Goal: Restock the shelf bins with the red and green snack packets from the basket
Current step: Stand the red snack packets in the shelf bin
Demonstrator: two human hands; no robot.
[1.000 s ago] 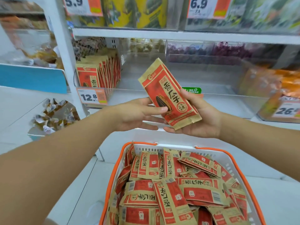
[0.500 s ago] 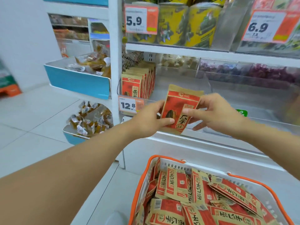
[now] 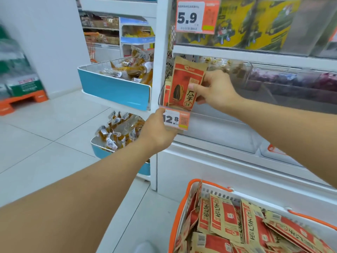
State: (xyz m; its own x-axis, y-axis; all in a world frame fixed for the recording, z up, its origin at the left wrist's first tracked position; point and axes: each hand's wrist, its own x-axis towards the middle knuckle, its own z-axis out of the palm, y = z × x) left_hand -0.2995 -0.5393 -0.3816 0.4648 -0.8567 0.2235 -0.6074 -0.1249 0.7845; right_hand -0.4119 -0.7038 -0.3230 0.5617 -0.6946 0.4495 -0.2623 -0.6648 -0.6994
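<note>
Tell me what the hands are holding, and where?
The right hand pinches a red sunflower seed packet by its right edge. The left hand grips the clear bin's front edge beside the price tag.

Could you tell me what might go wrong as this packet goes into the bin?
1. The right hand pinches the red packet only at its right edge, so it could tilt or slip from that grip.
2. The left hand holds the bin front at the 12.8 price tag; a hard pull might knock the tag loose.
3. Packets already standing in the bin may block it.
</note>
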